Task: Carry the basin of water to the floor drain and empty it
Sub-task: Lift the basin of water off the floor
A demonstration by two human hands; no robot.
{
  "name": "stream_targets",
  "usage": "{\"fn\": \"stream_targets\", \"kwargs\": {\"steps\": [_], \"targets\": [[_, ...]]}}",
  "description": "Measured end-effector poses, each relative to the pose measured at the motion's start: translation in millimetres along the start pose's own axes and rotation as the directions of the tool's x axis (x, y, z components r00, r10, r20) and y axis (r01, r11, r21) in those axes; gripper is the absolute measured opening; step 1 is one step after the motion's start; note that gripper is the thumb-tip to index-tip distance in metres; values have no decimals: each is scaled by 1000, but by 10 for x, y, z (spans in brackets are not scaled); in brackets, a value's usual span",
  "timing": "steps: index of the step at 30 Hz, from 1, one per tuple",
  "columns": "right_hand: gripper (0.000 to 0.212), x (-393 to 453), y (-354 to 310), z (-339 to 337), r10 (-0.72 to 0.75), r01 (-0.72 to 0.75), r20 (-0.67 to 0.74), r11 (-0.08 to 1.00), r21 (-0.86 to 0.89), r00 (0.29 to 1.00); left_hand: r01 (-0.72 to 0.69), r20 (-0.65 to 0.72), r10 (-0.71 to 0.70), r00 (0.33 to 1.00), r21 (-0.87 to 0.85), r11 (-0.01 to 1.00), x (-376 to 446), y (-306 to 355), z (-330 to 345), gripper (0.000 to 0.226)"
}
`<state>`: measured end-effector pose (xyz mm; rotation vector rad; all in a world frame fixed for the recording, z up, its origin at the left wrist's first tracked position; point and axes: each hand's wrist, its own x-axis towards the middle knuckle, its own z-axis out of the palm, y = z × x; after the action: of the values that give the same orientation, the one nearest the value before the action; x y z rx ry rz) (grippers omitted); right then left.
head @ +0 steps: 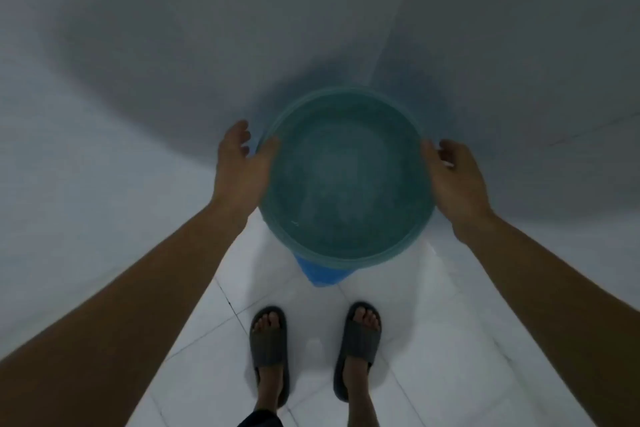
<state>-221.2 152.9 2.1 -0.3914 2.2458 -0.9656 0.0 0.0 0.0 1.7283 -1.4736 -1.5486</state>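
A round teal basin [346,177] holding water sits in front of me on a blue stool or stand [323,274], of which only a corner shows below the rim. My left hand [242,166] is at the basin's left rim, thumb against the edge and fingers spread beyond it. My right hand [457,180] is at the right rim, fingers curled loosely beside it. Whether either hand grips the rim is not clear. No floor drain is in view.
White floor tiles [433,340] lie under my feet, which are in dark slippers [270,343]. A pale wall corner [398,28] rises close behind the basin, in dim light and shadow.
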Motion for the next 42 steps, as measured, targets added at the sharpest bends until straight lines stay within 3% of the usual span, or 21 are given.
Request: {"fn": "stream_targets", "kwargs": {"steps": [4, 7, 12, 15, 18, 24, 31, 37, 42], "targets": [[43, 25, 160, 45, 31, -33, -34, 998, -44, 999, 36, -33, -33, 999, 64, 997, 47, -188, -63, 69], [42, 59, 255, 110, 64, -65, -27, 997, -42, 998, 52, -21, -50, 999, 124, 991, 95, -302, -65, 55], [23, 87, 334, 193, 104, -104, -38, 994, 15, 994, 51, 6, -54, 999, 220, 974, 173, -360, 25, 31], [9, 102, 359, 227, 139, -133, -35, 982, 137, 990, 18, 21, -25, 999, 285, 958, 230, -359, 76, 24], [13, 106, 365, 245, 196, -186, -6, 941, 282, 981, 12, 7, -15, 1000, 301, 954, 270, -350, 105, 16], [24, 84, 355, 259, 230, -218, 31, 859, 464, 973, 88, -21, -86, 996, 116, 989, 266, -362, 117, 3], [29, 68, 375, 253, 239, -237, 65, 818, 525, 969, 114, -44, -113, 993, 41, 993, 254, -352, 177, 4], [34, 61, 366, 260, 264, -264, 87, 774, 575, 961, 126, -42, -129, 991, -48, 991, 221, -322, 201, 25], [35, 20, 374, 256, 264, -268, 92, 777, 569, 960, 168, -64, -178, 982, -134, 977, 159, -325, 189, 23]]}}
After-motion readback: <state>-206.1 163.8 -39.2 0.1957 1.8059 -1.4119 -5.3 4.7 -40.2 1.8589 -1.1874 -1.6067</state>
